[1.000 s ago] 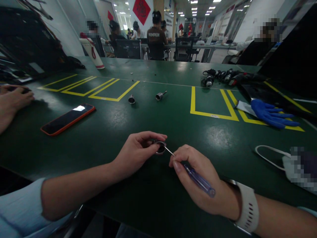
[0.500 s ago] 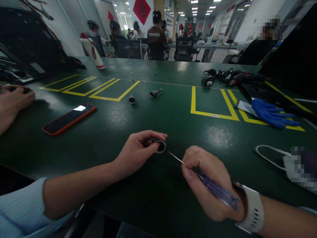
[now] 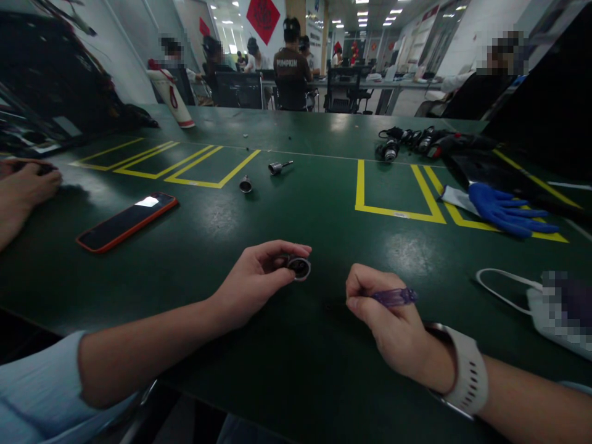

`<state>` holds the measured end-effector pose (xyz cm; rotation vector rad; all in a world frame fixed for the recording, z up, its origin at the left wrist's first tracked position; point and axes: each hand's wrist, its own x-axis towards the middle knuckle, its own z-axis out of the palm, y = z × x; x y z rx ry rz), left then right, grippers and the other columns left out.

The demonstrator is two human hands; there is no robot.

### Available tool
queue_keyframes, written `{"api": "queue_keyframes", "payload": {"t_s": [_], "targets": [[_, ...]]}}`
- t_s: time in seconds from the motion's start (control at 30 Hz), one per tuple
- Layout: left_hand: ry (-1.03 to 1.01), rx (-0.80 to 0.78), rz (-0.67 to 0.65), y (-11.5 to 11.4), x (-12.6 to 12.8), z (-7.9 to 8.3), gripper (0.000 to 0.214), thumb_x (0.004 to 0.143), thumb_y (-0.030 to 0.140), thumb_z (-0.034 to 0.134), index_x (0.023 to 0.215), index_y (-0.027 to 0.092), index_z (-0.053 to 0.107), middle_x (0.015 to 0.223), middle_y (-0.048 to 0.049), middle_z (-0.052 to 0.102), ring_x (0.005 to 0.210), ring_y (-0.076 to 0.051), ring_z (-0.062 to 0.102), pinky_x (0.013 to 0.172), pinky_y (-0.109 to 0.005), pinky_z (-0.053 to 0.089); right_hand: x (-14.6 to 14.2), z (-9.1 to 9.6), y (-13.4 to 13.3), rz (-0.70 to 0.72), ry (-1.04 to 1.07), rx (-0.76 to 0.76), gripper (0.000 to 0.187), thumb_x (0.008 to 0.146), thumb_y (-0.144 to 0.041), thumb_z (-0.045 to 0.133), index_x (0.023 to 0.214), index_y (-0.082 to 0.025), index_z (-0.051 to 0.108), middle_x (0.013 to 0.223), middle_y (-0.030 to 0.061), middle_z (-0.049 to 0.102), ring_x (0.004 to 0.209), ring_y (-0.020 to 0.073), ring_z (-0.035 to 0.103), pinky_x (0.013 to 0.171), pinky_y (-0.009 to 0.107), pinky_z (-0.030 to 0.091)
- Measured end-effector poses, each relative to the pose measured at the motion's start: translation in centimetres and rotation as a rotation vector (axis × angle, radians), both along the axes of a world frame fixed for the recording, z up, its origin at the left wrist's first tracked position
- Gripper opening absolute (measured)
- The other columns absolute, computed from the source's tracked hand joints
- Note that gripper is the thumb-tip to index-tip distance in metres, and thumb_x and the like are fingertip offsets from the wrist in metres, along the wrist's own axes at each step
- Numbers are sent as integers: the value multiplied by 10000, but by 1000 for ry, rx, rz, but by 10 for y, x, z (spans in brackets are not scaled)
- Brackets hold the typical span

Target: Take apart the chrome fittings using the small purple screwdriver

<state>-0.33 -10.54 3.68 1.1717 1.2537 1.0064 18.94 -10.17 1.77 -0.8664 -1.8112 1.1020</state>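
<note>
My left hand [image 3: 261, 271] is closed round a dark, cup-shaped metal part [image 3: 301, 266], its round open end turned toward me. To the right, my right hand [image 3: 386, 320] grips a screwdriver [image 3: 395, 297] by its clear purple handle; the shaft is hidden by the fist. The two hands are apart, and the screwdriver does not touch the part. Farther up the green table lie a small metal cup [image 3: 245, 184] and a similar metal piece [image 3: 277, 168] with a thin shank.
An orange-cased phone [image 3: 127, 223] lies at left, near another person's hand [image 3: 28, 194]. On the right are a blue glove [image 3: 506, 209], a white mask [image 3: 548, 314] and dark tools [image 3: 391, 150]. Yellow tape [image 3: 400, 216] marks the table. A tall cup [image 3: 173, 98] stands behind.
My right hand has drawn slightly away from the metal part and turned, so the screwdriver's shaft no longer shows. The shanked piece has shifted a little left. My left hand is nearly still.
</note>
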Motion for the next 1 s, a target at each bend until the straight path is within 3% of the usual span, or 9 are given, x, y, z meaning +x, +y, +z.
{"api": "queue_keyframes", "payload": {"t_s": [0.27, 0.33, 0.47, 0.57, 0.8, 1.0], "targets": [[-39, -16, -14, 0, -2, -2, 256, 671, 78, 644, 904, 181, 671, 1139, -42, 652, 986, -200, 637, 886, -339, 500, 0, 9, 0, 126, -176, 114, 158, 697, -128, 413, 563, -204, 375, 500, -45, 368, 458, 104, 365, 455, 257, 255], [-43, -35, -22, 0, -3, -3, 273, 678, 87, 655, 933, 186, 660, 1073, -35, 675, 966, -194, 644, 885, -335, 497, -1, 6, 1, 107, -123, 30, 156, 691, -130, 414, 558, -206, 386, 492, -49, 363, 449, 102, 349, 441, 254, 248], [-39, -51, -21, 1, -2, -3, 323, 689, 96, 666, 998, 180, 629, 1001, -36, 693, 931, -189, 652, 883, -343, 497, 1, -7, 6, 89, 145, -293, 141, 700, -147, 430, 571, -205, 434, 477, -60, 361, 423, 96, 319, 382, 226, 222], [-53, -28, 5, 1, -1, -2, 323, 669, 74, 677, 971, 169, 619, 1070, -47, 675, 961, -192, 643, 894, -345, 495, 3, -17, 8, 109, 312, -363, 127, 725, -151, 452, 608, -198, 471, 499, -56, 391, 436, 99, 333, 387, 226, 214], [-83, -45, -16, 1, -1, -3, 281, 683, 73, 675, 940, 174, 624, 1068, -42, 672, 977, -184, 639, 913, -348, 485, 4, -20, 6, 94, 416, -258, 139, 807, -171, 469, 675, -200, 503, 527, -47, 449, 511, 126, 401, 518, 279, 326], [-91, -27, -37, -1, 0, -4, 281, 665, 89, 698, 927, 167, 635, 1082, -54, 666, 966, -198, 638, 886, -357, 498, 1, -11, 1, 80, 224, -145, 123, 866, -214, 490, 749, -195, 523, 673, -10, 537, 595, 133, 472, 539, 277, 359]]}}
